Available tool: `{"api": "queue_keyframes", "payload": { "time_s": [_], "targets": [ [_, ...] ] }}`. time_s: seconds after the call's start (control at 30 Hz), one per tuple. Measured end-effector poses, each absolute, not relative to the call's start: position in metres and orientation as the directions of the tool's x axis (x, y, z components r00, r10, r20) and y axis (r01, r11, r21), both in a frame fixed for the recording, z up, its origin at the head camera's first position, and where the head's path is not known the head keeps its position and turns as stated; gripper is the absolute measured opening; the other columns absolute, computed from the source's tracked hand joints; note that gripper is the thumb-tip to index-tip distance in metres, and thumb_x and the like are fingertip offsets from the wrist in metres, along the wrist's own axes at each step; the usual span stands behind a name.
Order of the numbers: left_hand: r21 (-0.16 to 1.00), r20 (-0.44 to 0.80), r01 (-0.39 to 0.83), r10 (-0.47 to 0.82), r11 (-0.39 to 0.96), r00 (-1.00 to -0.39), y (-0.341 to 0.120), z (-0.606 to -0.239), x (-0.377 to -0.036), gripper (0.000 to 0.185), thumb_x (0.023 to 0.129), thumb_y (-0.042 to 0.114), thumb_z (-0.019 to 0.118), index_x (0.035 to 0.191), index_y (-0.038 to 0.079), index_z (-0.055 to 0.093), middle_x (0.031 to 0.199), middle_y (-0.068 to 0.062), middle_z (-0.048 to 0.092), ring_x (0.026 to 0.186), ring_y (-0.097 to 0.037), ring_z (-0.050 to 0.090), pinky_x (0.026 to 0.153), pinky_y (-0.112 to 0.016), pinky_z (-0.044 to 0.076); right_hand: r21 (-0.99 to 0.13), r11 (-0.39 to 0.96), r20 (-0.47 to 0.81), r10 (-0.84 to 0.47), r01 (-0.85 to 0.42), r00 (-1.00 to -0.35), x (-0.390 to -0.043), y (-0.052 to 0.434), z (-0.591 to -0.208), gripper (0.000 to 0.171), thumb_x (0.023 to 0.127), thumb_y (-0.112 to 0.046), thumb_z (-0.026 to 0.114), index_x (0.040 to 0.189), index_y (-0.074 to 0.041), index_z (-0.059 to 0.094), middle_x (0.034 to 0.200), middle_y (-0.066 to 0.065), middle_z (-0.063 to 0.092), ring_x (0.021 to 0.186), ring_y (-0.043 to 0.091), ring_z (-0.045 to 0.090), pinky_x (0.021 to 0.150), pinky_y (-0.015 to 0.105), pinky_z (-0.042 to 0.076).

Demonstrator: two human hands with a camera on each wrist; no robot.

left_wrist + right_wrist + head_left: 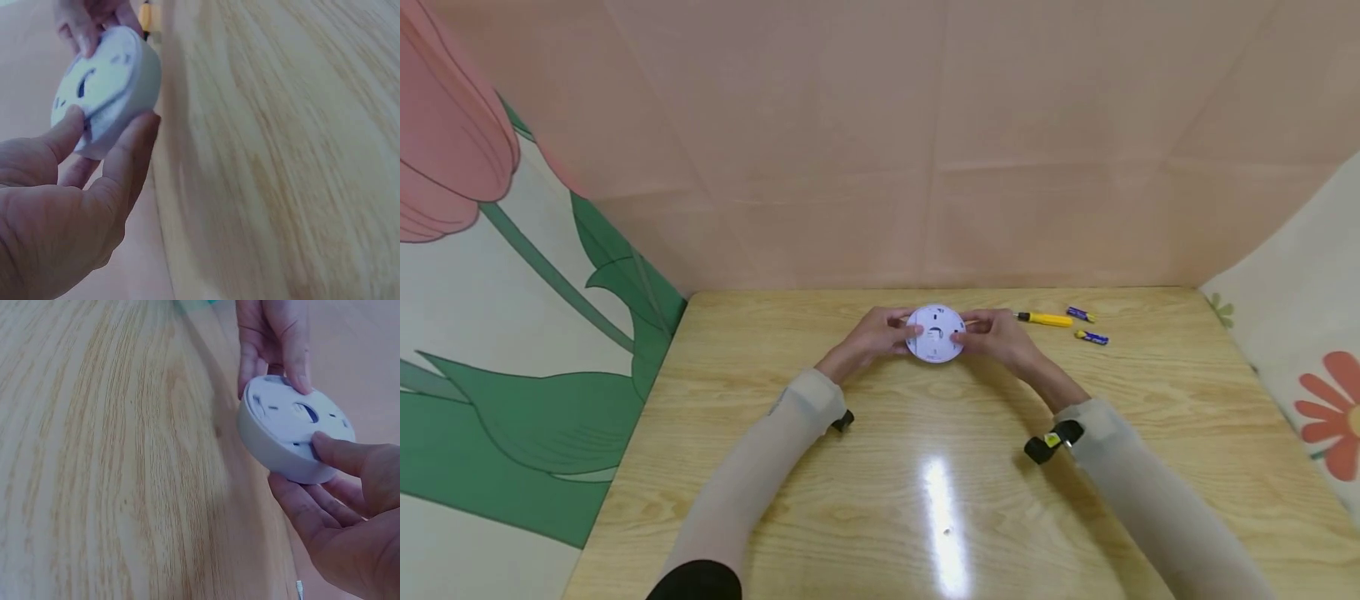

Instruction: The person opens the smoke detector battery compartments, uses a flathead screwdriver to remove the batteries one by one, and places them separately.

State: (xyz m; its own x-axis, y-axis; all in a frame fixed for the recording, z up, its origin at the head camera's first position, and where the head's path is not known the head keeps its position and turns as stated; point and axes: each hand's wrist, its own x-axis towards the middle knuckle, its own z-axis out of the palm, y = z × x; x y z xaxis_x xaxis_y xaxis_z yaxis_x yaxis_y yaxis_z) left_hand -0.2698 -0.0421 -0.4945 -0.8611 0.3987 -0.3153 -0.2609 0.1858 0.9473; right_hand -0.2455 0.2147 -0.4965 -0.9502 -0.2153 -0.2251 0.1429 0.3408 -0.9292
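Wooden table (925, 517) under the head camera: both hands hold a white round device (936, 333) above its far middle, screwdriver (1043, 318) and batteries (1090, 337) to the right. Left wrist view: left hand (56, 206) pinches its rim. Right wrist view: right hand (340, 525) grips the opposite edge, thumb on the back plate; judging by this, the cover is being worked loose, and the next move calls for a steady twist.

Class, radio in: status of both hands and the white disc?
Left hand and right hand both grip white disc, held above table. Screwdriver, batteries aside. Nothing obstructing.
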Motion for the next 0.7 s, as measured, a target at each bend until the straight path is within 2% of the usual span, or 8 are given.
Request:
{"api": "queue_keyframes", "payload": {
  "time_s": [0.13, 0.27, 0.37, 0.53, 0.7],
  "targets": [
    [0.953, -0.302, -0.26, 0.388, 0.157, -0.871, -0.04, -0.493, -0.272, 0.049, 0.105, 0.015, 0.069, 0.152, 0.01, 0.057, 0.124, -0.019, 0.066, 0.1, -0.025, 0.071, 0.102, -0.042, 0.063, -0.933, 0.351, -0.157, -0.191, 0.082, -0.969, -0.247, 0.214, -0.498, 0.056, 0.095, -0.014, 0.083, 0.144, 0.004, 0.061, 0.124, 0.028, 0.072, 0.1, 0.02, 0.074, 0.095, 0.042, 0.065],
    [0.949, -0.314, -0.301, 0.393, 0.096, -0.864, -0.038, -0.495, -0.274, 0.046, 0.11, 0.023, 0.062, 0.152, 0.006, 0.057, 0.134, -0.021, 0.067, 0.109, -0.026, 0.072, 0.103, -0.039, 0.062, -0.934, 0.358, -0.075, -0.168, 0.01, -0.983, -0.248, 0.214, -0.502, 0.052, 0.094, -0.009, 0.083, 0.14, 0.004, 0.064, 0.125, 0.028, 0.072, 0.101, 0.021, 0.074, 0.088, 0.028, 0.066],
    [0.943, -0.326, -0.325, 0.403, 0.075, -0.855, -0.037, -0.496, -0.276, 0.047, 0.111, 0.028, 0.059, 0.151, 0.003, 0.057, 0.137, -0.021, 0.067, 0.113, -0.027, 0.071, 0.102, -0.036, 0.062, -0.93, 0.363, -0.012, -0.165, -0.05, -0.986, -0.248, 0.215, -0.505, 0.048, 0.092, -0.007, 0.084, 0.136, 0.004, 0.067, 0.127, 0.026, 0.071, 0.108, 0.029, 0.074, 0.086, 0.02, 0.064],
    [0.939, -0.33, -0.34, 0.41, 0.051, -0.85, -0.035, -0.497, -0.278, 0.048, 0.111, 0.029, 0.059, 0.15, 0.001, 0.058, 0.139, -0.021, 0.066, 0.124, -0.03, 0.068, 0.106, -0.037, 0.06, -0.936, 0.335, 0.056, -0.156, -0.106, -0.986, -0.248, 0.214, -0.508, 0.044, 0.091, -0.006, 0.085, 0.131, 0.004, 0.07, 0.127, 0.026, 0.072, 0.114, 0.039, 0.072, 0.087, 0.018, 0.063],
    [0.924, -0.358, -0.38, 0.418, 0.032, -0.835, -0.034, -0.496, -0.28, 0.05, 0.11, 0.029, 0.062, 0.149, -0.001, 0.056, 0.139, -0.024, 0.065, 0.129, -0.035, 0.065, 0.112, -0.043, 0.055, -0.944, 0.3, 0.103, -0.124, -0.136, -0.987, -0.25, 0.213, -0.514, 0.043, 0.091, -0.003, 0.084, 0.131, 0.006, 0.07, 0.127, 0.027, 0.072, 0.116, 0.033, 0.072, 0.088, 0.016, 0.062]
  ]
}}
